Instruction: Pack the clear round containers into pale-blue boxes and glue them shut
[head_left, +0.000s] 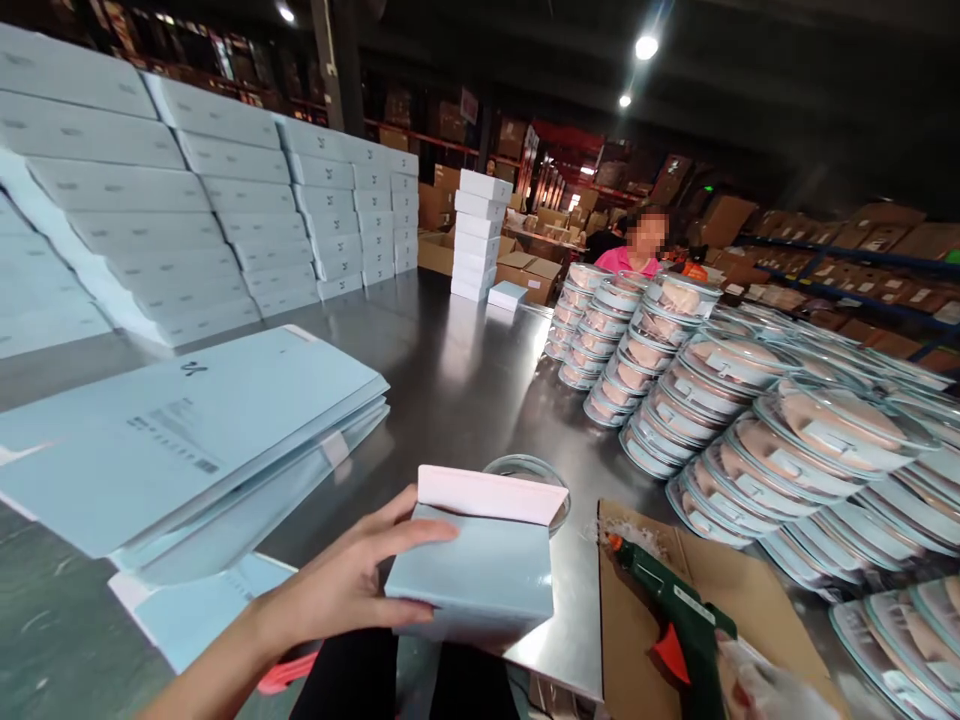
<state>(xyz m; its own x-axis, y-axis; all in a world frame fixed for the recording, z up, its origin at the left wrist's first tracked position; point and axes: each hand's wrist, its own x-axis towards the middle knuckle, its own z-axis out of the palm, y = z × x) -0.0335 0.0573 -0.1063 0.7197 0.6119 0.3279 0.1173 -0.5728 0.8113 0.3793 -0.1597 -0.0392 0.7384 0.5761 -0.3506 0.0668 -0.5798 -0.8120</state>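
My left hand (345, 585) grips a small pale blue box (476, 565) by its left side, holding it above the near edge of the steel table (450, 380). The box's white flap stands open at the top. A clear round lid (525, 470) lies on the table just behind the box. My right hand (765, 690), gloved, shows only partly at the bottom right and rests on a green glue gun (675, 610) with an orange trigger. The gun lies on a sheet of brown cardboard (750, 600).
A pile of flat pale blue unfolded boxes (180, 440) lies left. Stacks of folded blue boxes (187, 220) line the far left. Rows of stacked round clear-lidded containers (735, 410) fill the right. White boxes (480, 235) stand far back. A person in pink (637, 255) sits beyond.
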